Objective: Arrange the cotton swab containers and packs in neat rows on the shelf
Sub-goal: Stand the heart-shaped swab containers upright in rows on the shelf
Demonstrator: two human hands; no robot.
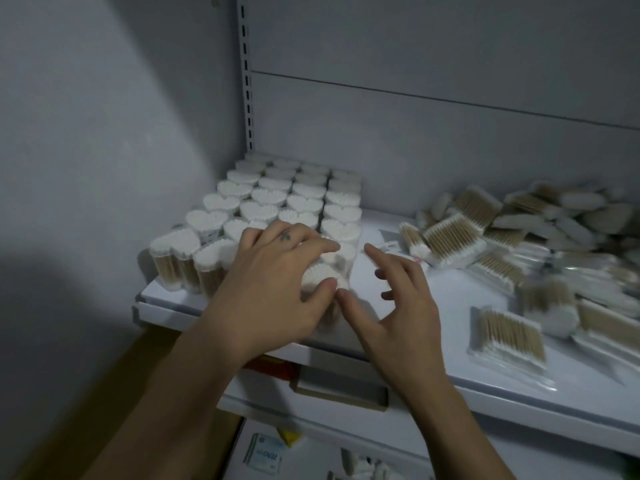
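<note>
The white shelf (450,303) carries at its left rear corner a block of heart-shaped cotton swab containers (294,199), upright in close rows, and on its right side a loose heap of flat cotton swab packs (540,237) lying at many angles. The left hand (273,289) lies over the front of the block, its grip clamped on one heart-shaped container (320,273) near the shelf's front edge. The right hand (398,299) is just beside it, its grip apart, fingers spread, holding nothing.
</note>
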